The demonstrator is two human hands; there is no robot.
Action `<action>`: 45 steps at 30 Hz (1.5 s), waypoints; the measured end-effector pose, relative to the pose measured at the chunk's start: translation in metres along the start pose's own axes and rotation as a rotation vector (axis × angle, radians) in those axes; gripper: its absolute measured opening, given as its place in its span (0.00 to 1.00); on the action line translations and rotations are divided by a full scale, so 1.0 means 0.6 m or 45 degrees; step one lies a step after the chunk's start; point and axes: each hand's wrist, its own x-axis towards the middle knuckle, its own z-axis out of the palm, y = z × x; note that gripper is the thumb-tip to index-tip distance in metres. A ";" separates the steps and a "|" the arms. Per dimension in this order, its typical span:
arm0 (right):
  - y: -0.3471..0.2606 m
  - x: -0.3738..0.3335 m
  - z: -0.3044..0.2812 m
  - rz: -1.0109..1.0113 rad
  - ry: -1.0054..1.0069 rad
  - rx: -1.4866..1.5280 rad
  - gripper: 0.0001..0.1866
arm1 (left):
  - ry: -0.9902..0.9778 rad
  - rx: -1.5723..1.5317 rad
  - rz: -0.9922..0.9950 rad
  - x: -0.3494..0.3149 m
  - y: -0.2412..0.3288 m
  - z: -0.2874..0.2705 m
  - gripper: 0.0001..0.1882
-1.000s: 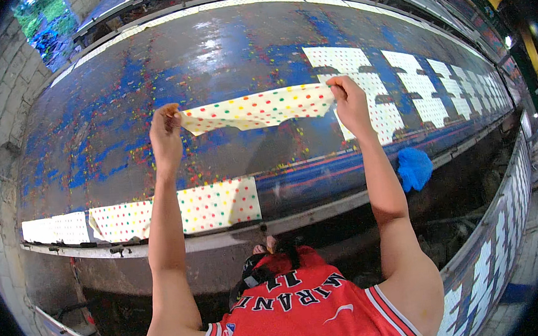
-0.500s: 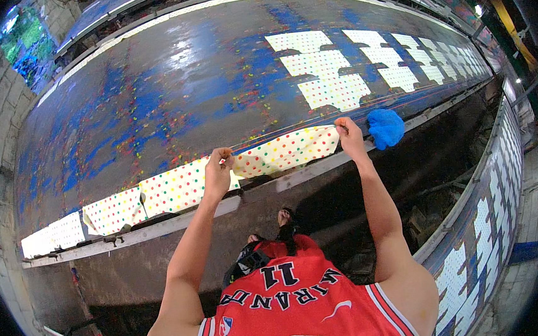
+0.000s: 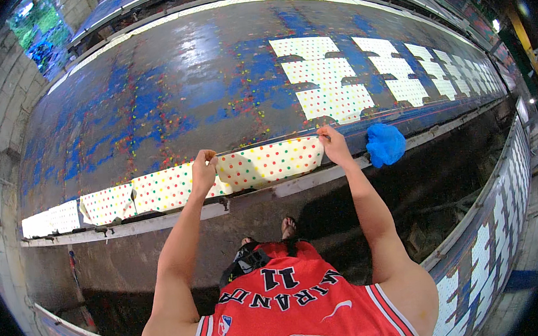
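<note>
A cream cloth piece (image 3: pixel 275 162) with red, green and yellow dots stretches along the near edge of a long table (image 3: pixel 170 112). My left hand (image 3: pixel 204 172) pinches its upper left corner. With thumb and fingers, my right hand (image 3: pixel 333 145) grips the upper right corner. Between my hands the far edge of the cloth is nearly straight, and a shadow falls across its left half. More dotted pieces (image 3: pixel 163 189) lie in a row left of my left hand, the nearest meeting the held one. Right of my right hand sits a crumpled blue bundle (image 3: pixel 385 144).
Cut-out dotted panels (image 3: pixel 331 71) lie in rows on the table's right half. A metal rail (image 3: pixel 295 185) runs along the near edge. Behind me on the right, another table (image 3: pixel 479 265) carries similar panels. A block wall (image 3: pixel 0 126) stands at the left.
Both hands have moved left along the table edge with the dotted cloth between them. Its right corner is now farther from the blue bundle. The whole view has tilted slightly.
</note>
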 end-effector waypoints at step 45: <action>-0.033 -0.027 -0.092 0.355 -0.159 0.096 0.13 | -0.158 0.344 0.026 -0.014 0.123 0.115 0.17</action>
